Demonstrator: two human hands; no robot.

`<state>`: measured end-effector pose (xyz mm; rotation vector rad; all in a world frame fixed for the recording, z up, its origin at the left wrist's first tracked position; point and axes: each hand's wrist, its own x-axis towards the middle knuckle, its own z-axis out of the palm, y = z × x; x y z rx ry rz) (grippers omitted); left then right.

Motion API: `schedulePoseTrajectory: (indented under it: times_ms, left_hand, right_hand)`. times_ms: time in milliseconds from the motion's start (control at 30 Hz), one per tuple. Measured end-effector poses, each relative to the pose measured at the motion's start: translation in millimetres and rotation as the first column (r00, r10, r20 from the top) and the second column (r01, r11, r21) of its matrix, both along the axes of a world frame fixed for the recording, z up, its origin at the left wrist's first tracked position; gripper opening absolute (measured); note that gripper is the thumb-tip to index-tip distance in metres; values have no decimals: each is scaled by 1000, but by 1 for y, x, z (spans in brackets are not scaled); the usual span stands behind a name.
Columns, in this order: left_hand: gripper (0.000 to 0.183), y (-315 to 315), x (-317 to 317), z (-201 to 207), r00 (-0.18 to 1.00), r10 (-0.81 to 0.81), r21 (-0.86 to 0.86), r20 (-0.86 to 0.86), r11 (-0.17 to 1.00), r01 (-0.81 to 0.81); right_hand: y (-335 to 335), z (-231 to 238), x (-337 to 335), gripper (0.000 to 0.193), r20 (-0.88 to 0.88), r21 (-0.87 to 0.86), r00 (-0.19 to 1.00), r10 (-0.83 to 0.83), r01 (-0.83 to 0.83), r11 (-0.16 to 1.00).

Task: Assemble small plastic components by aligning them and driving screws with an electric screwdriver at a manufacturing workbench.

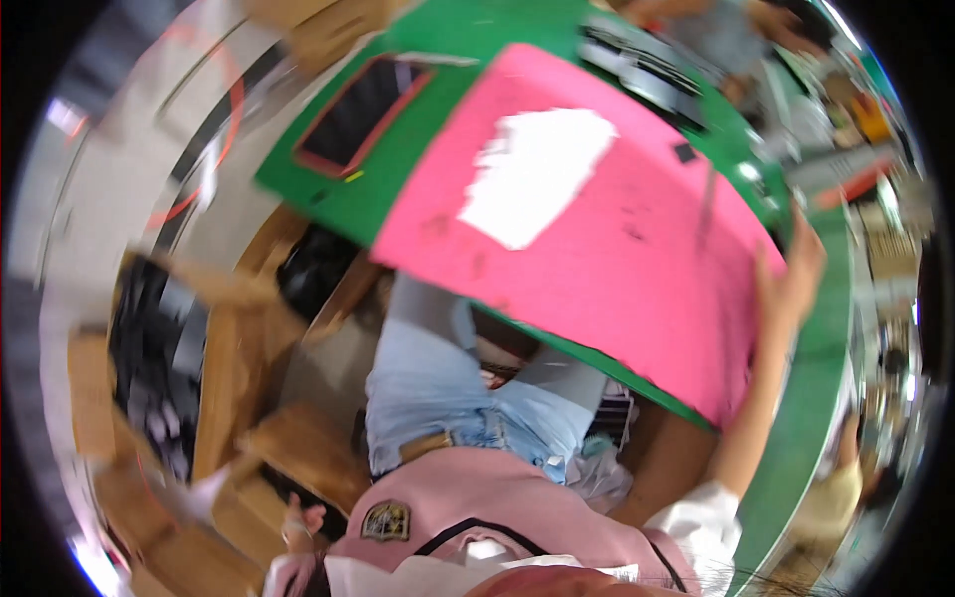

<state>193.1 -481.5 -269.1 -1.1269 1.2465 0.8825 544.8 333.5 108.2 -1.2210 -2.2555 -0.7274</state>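
My right hand (791, 279) is at the right edge of a pink mat (617, 298), thumb and fingers apart. I make out nothing held in it, though blur hides some detail at the fingertips. Low on the left, my left hand (303, 522) hangs beside an open cardboard box (249, 497), its fingers loosely bent and apart, with nothing visible in them. A ragged white patch (542, 174) lies on the mat. Near the mat's far right edge is a small black square (684, 152).
The green table (288, 164) carries a dark phone-like slab with a red rim (363, 114) and black-and-white strip-like parts (642, 70). Another person (716, 35) is across the table. Left of my legs, a cardboard box (159, 348) holds black pieces.
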Motion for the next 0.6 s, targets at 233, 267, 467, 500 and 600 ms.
schedulePoseTrajectory:
  times_ms: [233, 267, 467, 500, 600]
  left_hand:
    - [59, 137, -163, 34, 508, -861, -59, -20, 508, 859]
    - [48, 172, -171, 42, 258, -958, -292, -123, 284, 914]
    - [19, 375, -149, 228, -21, -242, -148, -970, 521, 840]
    - [18, 409, -135, 256, -97, -96, -132, -991, 516, 847]
    - [15, 495, -91, 319, -164, 189, -61, -968, 457, 887]
  right_hand:
    - [93, -2, -75, 61, -144, -226, 990, 1, -34, 974]
    - [108, -6, -85, 71, -209, -350, 972, -105, 26, 936]
    - [152, -19, -168, 97, -382, -434, 897, -222, 38, 900]
    - [149, -14, -182, 93, -386, -463, 890, -242, 40, 885]
    - [148, -17, -213, 84, -157, -473, 944, -290, 185, 861]
